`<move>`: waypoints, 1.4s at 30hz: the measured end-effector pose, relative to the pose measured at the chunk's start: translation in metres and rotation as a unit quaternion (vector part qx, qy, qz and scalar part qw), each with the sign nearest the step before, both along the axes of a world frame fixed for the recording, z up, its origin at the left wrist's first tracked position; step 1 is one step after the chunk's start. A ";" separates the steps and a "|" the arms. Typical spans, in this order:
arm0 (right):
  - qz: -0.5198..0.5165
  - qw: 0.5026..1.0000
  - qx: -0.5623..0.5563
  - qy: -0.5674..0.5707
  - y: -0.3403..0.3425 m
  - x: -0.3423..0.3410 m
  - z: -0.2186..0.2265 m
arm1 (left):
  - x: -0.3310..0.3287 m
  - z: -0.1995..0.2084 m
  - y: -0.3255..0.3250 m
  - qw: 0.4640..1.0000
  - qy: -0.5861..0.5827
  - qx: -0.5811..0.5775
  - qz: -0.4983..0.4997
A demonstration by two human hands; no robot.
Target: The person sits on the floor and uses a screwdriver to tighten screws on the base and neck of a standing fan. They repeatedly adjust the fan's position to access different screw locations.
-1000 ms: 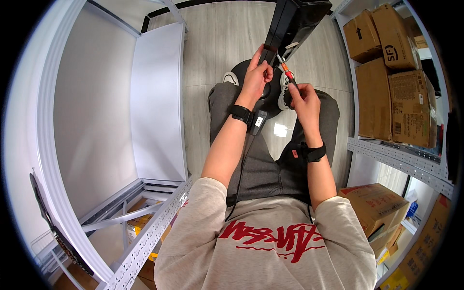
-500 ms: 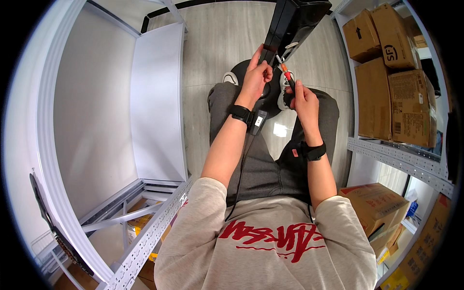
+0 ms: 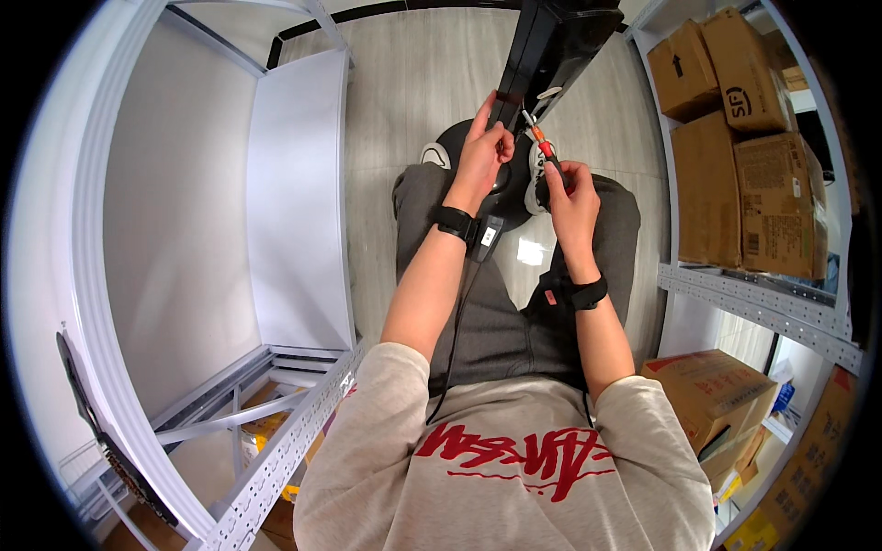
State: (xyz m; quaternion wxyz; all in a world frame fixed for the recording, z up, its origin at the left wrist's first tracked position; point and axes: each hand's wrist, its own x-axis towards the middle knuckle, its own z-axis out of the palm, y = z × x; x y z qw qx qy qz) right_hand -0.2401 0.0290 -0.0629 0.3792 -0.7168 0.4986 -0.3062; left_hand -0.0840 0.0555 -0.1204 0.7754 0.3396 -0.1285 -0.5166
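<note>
A tall, glossy black tower-shaped appliance [image 3: 560, 55] stands in front of me on a round black base [image 3: 457, 138], set between my shoes. My left hand [image 3: 482, 158] is at its left edge, index finger stretched along the side and the other fingers loosely curled, holding nothing visible. Between the fingers and thumb of my right hand [image 3: 573, 204] is a screwdriver [image 3: 544, 145] with a black handle, red and orange collar and silver tip. Its tip points up at the tower's lower front, by a small pale oval part [image 3: 549, 93]; whether it touches cannot be made out.
Cardboard boxes [image 3: 706, 188] fill a metal rack on the right, with another box [image 3: 712, 395] lower down. A white shelf panel [image 3: 299, 202] and perforated metal frame [image 3: 276, 468] stand on the left. Black bands circle both wrists; a cable [image 3: 452, 340] runs along my lap.
My right hand has shifted slightly left and its grip on the screwdriver has changed, fingers higher round the handle. The left hand is slightly lower against the tower.
</note>
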 end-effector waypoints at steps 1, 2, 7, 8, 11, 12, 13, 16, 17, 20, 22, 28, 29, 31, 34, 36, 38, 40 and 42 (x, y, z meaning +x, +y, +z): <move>0.006 1.000 -0.011 -0.002 0.001 0.000 0.001 | 0.000 0.001 0.000 1.000 -0.001 -0.003 0.000; 0.011 1.000 -0.021 -0.004 0.002 0.000 0.002 | 0.000 0.002 0.001 1.000 -0.002 0.001 -0.001; 0.024 0.990 -0.141 -0.013 0.000 0.003 -0.002 | 0.000 0.003 0.001 1.000 -0.001 0.006 0.000; 0.022 0.991 -0.130 -0.007 0.001 0.003 0.000 | 0.001 0.003 0.001 1.000 -0.001 0.007 0.002; 0.008 1.000 -0.003 -0.007 -0.002 0.001 0.002 | 0.000 0.003 0.000 1.000 -0.001 0.008 0.001; 0.003 0.998 0.056 -0.010 -0.004 0.000 0.002 | 0.000 0.004 0.001 1.000 -0.001 0.008 -0.003; 0.013 0.995 0.100 -0.019 -0.007 -0.001 0.003 | 0.001 0.004 0.001 1.000 -0.001 0.008 -0.005; 0.027 0.986 0.154 -0.053 -0.014 -0.002 0.003 | 0.001 0.004 0.000 1.000 0.003 0.007 0.001; 0.020 0.990 0.118 -0.071 -0.014 0.000 -0.002 | 0.000 0.004 -0.001 1.000 0.003 0.004 -0.002; 0.025 0.999 0.000 -0.033 -0.008 0.002 0.001 | 0.002 0.003 0.000 1.000 -0.002 -0.001 -0.004; 0.035 0.999 -0.040 0.012 -0.007 0.000 0.001 | 0.002 0.002 0.001 1.000 -0.011 -0.005 -0.005; 0.047 0.968 0.220 -0.108 -0.016 0.000 -0.004 | 0.002 0.002 -0.002 1.000 -0.018 0.004 0.007; 0.038 0.974 0.195 -0.106 -0.015 0.000 -0.005 | 0.002 0.002 -0.003 1.000 -0.019 0.005 0.009; 0.013 0.998 0.042 -0.049 -0.013 0.000 -0.001 | 0.002 0.001 -0.003 1.000 -0.022 0.008 0.013; 0.021 0.999 -0.046 0.013 -0.011 0.000 0.006 | 0.001 0.000 -0.004 1.000 -0.017 0.004 0.014; 0.037 0.998 0.048 0.025 -0.013 0.001 0.011 | 0.001 0.001 -0.004 1.000 -0.023 0.006 0.016; 0.047 0.968 0.245 0.016 -0.019 0.001 0.015 | 0.000 0.001 -0.004 1.000 -0.023 0.005 0.018; 0.066 0.944 0.314 -0.076 -0.022 -0.003 0.010 | 0.001 0.001 -0.005 1.000 -0.019 -0.002 0.021; 0.061 0.965 0.228 -0.112 -0.022 -0.003 -0.004 | 0.002 0.001 -0.007 1.000 -0.013 -0.004 0.021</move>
